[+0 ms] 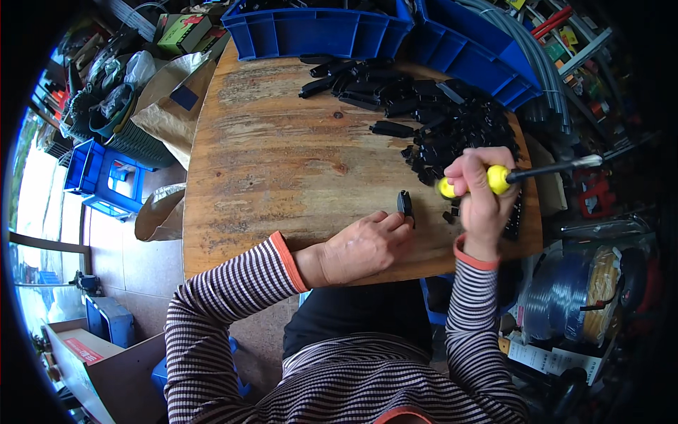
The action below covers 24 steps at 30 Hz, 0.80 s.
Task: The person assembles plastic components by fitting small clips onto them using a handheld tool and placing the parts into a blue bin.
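- Head view, looking down past my striped sleeves: my left hand (367,247) lies low on the desk (268,155), fingers narrowed to a pinch on a small black plastic part (405,205).
- That part stands up off the wood right at my left fingertips, touching them. Its long axis runs roughly away from me, up the picture, with the free end pointing toward the far side of the desk.
- My right hand (482,194) is closed in a fist around the yellow handle of a screwdriver (494,178), hovering just to the right of the part and a little above it.
- The screwdriver's long axis lies almost crosswise, left to right. The yellow butt end points in toward the part; the dark shaft and tip stick out to my right, away from it, past the desk edge.
- So the part sits between my two hands: touching the left one, near but apart from the right one. Left hand is clearly the nearer.
- Beyond my right hand, farther from me, a heap of black plastic pieces (438,113) spreads over the desk; a few strays lie just by my right wrist.
- Past that heap, at the far desk edge, stand blue bins (318,32).
- Whether the part's slot faces me I can't tell; too small.
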### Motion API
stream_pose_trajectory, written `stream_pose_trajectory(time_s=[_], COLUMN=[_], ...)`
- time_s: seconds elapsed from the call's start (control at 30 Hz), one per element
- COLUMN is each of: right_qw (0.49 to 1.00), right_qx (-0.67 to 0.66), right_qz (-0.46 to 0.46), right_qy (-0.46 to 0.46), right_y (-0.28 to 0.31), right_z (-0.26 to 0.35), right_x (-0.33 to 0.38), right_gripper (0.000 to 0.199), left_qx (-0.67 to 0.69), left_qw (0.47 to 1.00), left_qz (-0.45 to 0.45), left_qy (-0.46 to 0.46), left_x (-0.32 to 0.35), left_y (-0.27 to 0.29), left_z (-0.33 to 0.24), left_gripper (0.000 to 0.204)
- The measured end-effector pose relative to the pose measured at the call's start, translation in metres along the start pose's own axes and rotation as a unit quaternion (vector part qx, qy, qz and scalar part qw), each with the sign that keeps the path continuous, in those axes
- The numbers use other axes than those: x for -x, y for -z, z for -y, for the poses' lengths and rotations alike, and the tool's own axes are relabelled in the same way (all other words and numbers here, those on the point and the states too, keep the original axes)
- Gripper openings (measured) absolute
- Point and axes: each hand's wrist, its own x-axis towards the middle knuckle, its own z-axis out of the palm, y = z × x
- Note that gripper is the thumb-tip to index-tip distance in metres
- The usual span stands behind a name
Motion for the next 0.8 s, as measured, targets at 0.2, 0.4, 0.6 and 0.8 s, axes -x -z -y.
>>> stream_pose_trajectory(time_s=[0.2,0.4,0.6,0.8], right_qw=[0.995,0.992,0.991,0.994], right_qx=[-0.059,-0.060,-0.110,-0.002], right_qz=[0.049,-0.104,0.038,-0.110], right_qy=[-0.062,0.028,-0.062,-0.027], right_y=[-0.004,0.022,-0.021,0.035], right_z=[-0.018,0.020,-0.031,0.012], right_x=[-0.004,-0.004,-0.003,0.011], right_gripper=[0.013,0.013,0.013,0.009], left_qx=[0.001,0.000,0.036,-0.007], left_qw=[1.000,1.000,0.999,0.999], left_qz=[0.010,0.011,-0.003,-0.040], left_qy=[-0.005,-0.005,0.015,-0.020], left_x=[-0.002,-0.001,-0.011,-0.012], left_y=[-0.001,-0.003,-0.002,-0.005], left_z=[-0.003,0.000,-0.003,0.002], left_gripper=[0.047,0.046,0.042,0.041])
